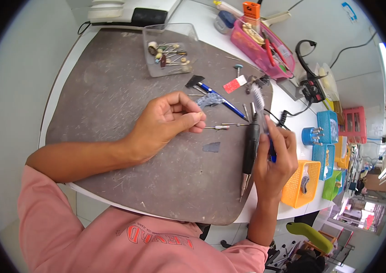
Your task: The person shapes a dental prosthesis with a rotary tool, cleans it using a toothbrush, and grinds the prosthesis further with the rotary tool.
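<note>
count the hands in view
2. The left hand is over the mat, its fingers beside a grey-blue piece. The right hand is by the black handpiece, holding a brush. Neither is hidden; no others show.

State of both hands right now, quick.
Left hand: fingers closed, apparently pinching a small grey-blue piece; exact part unclear.
Right hand: closed around a toothbrush, bristle end up past the fingers.

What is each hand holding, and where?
The right hand holds a brush by its handle; whether the left hand's pinched fingers hold anything can't be told.
</note>
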Demonstrator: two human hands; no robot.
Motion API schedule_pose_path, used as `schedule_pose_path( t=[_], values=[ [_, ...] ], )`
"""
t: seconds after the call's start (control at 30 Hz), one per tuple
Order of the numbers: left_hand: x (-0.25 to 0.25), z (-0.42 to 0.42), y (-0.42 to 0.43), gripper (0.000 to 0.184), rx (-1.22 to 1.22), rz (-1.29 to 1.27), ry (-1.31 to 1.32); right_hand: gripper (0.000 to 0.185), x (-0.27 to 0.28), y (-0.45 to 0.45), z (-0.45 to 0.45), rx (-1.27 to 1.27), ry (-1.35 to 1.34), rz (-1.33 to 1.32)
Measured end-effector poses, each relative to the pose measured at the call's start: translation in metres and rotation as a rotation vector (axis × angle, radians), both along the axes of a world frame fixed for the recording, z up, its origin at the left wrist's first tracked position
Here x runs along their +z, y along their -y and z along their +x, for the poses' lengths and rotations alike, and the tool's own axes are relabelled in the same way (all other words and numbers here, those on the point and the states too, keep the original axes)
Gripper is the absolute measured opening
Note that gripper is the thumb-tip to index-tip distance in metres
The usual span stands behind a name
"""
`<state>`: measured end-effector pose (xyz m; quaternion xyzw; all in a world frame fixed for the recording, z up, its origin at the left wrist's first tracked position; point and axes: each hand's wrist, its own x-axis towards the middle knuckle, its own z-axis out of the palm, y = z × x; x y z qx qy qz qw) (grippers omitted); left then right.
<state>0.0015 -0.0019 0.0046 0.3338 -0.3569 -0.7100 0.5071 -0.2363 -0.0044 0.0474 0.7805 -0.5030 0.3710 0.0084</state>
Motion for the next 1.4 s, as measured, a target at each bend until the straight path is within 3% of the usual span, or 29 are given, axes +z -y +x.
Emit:
schedule_pose_path(
  t=[0.1,0.27,0.3,0.47,0.8,1.33,1.4],
  values=[
    [-0.002,-0.001,0.000,0.008,-0.013,-0.060,0.045,0.030,-0.001,0.009,-0.012,-0.071,-0.022,-0.032],
    [0.001,-0.003,-0.005,0.010,-0.055,-0.168,0.169,0.021,0.003,0.021,-0.006,0.020,-0.043,-0.006],
    [0.001,-0.003,-0.006,0.011,-0.089,-0.175,0.192,0.018,0.011,0.022,0.002,-0.009,-0.042,0.130],
    [0.004,-0.004,-0.012,0.011,-0.176,-0.198,0.252,0.012,0.011,0.052,0.029,0.082,-0.116,0.114],
    [0.006,-0.008,-0.017,0.010,-0.147,-0.259,0.345,0.018,-0.019,0.108,0.057,0.005,-0.339,0.119],
    [-0.007,-0.010,-0.012,0.008,-0.104,-0.365,0.433,0.019,-0.021,0.094,0.035,0.083,-0.297,0.107],
    [-0.006,-0.012,-0.010,0.008,0.019,-0.309,0.262,0.025,-0.013,0.083,0.038,0.098,-0.111,0.023]
  ],
)
